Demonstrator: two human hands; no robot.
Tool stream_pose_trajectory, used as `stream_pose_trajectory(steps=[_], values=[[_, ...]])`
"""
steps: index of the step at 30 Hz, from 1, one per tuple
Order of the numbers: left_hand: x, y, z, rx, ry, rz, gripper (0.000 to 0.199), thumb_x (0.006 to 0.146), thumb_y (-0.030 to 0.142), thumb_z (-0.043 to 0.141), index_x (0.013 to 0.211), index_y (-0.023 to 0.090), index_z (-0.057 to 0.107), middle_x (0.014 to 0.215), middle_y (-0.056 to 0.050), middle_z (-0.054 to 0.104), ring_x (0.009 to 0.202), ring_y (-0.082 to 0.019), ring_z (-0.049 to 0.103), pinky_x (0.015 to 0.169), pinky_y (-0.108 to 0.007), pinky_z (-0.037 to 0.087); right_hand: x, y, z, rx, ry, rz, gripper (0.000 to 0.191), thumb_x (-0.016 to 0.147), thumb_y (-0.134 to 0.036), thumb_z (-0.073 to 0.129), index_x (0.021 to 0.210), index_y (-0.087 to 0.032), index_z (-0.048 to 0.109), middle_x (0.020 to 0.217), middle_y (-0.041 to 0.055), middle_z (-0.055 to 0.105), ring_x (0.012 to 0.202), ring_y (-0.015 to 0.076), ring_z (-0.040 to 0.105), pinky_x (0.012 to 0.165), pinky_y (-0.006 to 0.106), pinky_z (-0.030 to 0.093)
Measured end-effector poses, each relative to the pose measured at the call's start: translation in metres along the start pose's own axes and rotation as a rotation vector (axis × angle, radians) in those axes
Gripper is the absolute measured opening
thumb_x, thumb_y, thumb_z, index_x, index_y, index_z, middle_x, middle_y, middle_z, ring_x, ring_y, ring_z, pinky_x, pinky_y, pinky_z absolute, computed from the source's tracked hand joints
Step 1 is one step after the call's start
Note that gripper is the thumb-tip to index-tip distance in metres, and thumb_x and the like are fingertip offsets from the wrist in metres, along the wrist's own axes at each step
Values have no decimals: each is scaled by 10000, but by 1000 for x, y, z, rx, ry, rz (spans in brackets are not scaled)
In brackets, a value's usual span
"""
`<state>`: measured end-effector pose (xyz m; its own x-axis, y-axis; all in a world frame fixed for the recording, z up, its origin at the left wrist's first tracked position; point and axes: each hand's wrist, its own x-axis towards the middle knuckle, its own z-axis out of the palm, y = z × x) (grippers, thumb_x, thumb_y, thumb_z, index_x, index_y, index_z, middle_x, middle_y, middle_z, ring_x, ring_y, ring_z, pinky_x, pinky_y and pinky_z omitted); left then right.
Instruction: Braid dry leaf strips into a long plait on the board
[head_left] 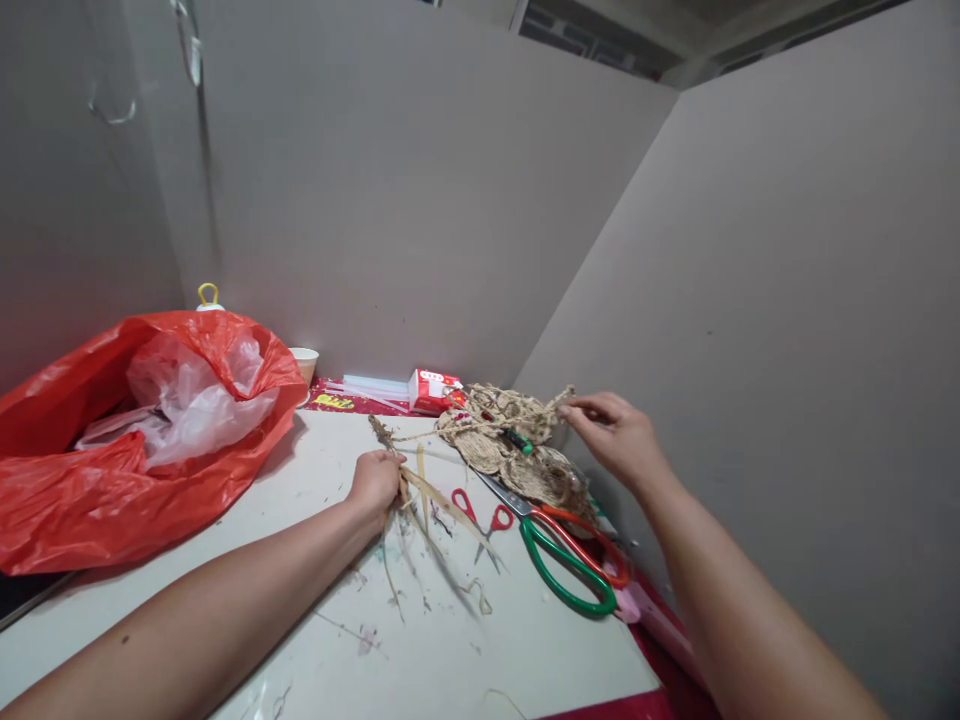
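Note:
My left hand (377,482) is closed around a bundle of dried straw strips (435,490), whose loose ends fan out over the white board. A dark, rough knot of fibre (380,430) sticks up just above that hand. From there a thin straw cord (450,430) stretches toward the right. At the far right my right hand (611,435) pinches a cord end between thumb and fingers. Below the cord lies a pile of coiled, braided straw pieces (480,450), with a small green-handled tool (518,441) on top.
Large scissors (570,570) with green and orange handles lie beside small red-handled scissors (484,515). A red plastic bag (165,500) fills the left side. A paper cup (305,362) and a red box (433,390) stand along the grey partition (375,200). Straw scraps litter the white board (420,670).

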<state>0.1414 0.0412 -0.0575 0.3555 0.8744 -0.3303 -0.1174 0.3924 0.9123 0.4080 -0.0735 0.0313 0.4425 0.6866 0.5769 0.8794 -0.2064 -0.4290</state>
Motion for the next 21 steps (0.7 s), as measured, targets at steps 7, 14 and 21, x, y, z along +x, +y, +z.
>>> stream_pose_trajectory(steps=[7, 14, 21], values=[[2, -2, 0, -13, -7, 11, 69, 739, 206, 568, 722, 140, 561, 381, 51, 431, 329, -85, 383, 375, -196, 278, -4, 17, 20, -79, -269, 123, 286, 668, -250, 607, 908, -142, 719, 787, 93, 724, 594, 178, 631, 602, 288, 501], [4, -4, 0, -23, -10, 21, 71, 716, 209, 585, 729, 139, 575, 392, 52, 439, 325, -87, 386, 369, -201, 287, -79, -35, -17, -60, -225, 129, 351, 801, -375, 458, 1031, -183, 641, 984, 108, 678, 743, 205, 614, 699, 316, 481], [2, -2, 0, -12, -18, 32, 57, 731, 190, 550, 699, 143, 551, 382, 56, 434, 307, -78, 370, 367, -193, 274, -197, -78, -48, -128, -949, 222, 221, 626, -357, 683, 795, -242, 600, 787, 37, 666, 679, 183, 569, 569, 246, 374]])
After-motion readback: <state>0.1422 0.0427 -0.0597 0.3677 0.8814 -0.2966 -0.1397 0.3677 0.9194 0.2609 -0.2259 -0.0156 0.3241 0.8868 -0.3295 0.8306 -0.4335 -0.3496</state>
